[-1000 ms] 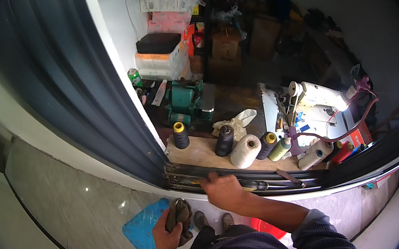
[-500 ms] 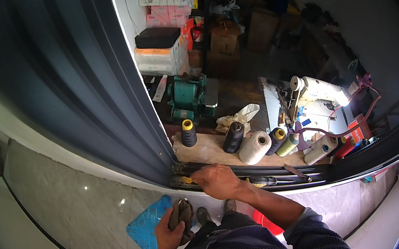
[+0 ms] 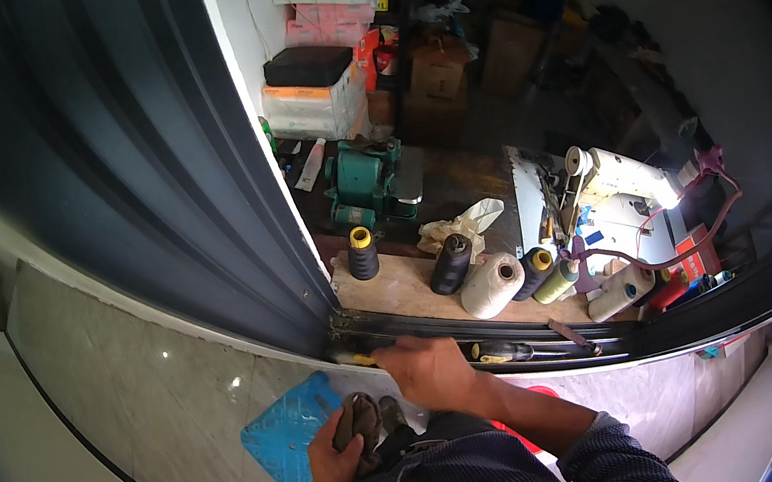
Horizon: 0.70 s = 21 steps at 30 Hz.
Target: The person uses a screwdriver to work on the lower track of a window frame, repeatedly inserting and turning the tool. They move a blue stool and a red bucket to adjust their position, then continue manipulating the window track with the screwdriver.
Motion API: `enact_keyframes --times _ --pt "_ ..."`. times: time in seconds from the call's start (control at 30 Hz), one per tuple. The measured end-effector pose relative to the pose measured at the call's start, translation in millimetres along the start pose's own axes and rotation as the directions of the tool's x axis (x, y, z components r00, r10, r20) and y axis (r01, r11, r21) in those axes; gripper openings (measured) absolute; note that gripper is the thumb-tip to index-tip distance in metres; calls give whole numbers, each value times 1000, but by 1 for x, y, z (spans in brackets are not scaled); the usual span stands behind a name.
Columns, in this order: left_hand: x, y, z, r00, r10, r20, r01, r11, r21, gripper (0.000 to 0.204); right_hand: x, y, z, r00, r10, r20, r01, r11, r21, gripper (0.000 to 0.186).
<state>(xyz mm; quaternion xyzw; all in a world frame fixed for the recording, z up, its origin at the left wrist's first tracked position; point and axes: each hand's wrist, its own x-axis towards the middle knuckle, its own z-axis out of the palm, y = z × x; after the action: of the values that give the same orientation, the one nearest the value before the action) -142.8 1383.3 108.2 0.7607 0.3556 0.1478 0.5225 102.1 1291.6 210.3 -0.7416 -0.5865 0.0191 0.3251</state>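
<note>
My right hand (image 3: 431,372) is closed around a small yellow-handled tool (image 3: 359,359) at the left end of the dark window track (image 3: 398,329). The tool's greyish tip is blurred, and its kind cannot be made out. Lower down, my left hand (image 3: 334,454) grips a crumpled brown-grey cloth (image 3: 360,430) near my body, outside the sill. A screwdriver (image 3: 508,352) with a black and yellow handle lies in the track, right of my right hand. Beside it rests a narrow brown-handled tool (image 3: 574,335).
Several thread spools (image 3: 492,285) stand along a wooden board (image 3: 392,284) behind the track. Beyond are a green motor-like machine (image 3: 361,182) and a lit sewing machine (image 3: 616,176). A grey ribbed panel (image 3: 131,157) rises at left. A blue plastic stool (image 3: 285,439) and red object (image 3: 538,396) are below.
My right hand has shifted slightly down and nearer me with the yellow-handled tool, showing more of the screwdriver. My left hand, still holding the cloth, has moved slightly right.
</note>
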Motion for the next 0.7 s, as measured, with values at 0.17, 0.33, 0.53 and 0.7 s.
enact_keyframes --times 0.17,0.33,0.53,0.7 --pt "-2 14 -1 998 -38 56 48 983 -178 50 -29 -21 29 987 -97 129 96 995 14 40" --pt "-7 -12 -6 959 -235 160 275 908 -315 34 -59 -36 79 968 -229 102 215 968 132 35" --pt "-4 10 1 965 -260 9 231 838 -495 35 -28 -28 47 934 -349 70 344 936 75 27" --pt "2 10 -4 971 -239 -18 203 861 -466 36 22 6 27 983 -43 177 76 979 -187 25"
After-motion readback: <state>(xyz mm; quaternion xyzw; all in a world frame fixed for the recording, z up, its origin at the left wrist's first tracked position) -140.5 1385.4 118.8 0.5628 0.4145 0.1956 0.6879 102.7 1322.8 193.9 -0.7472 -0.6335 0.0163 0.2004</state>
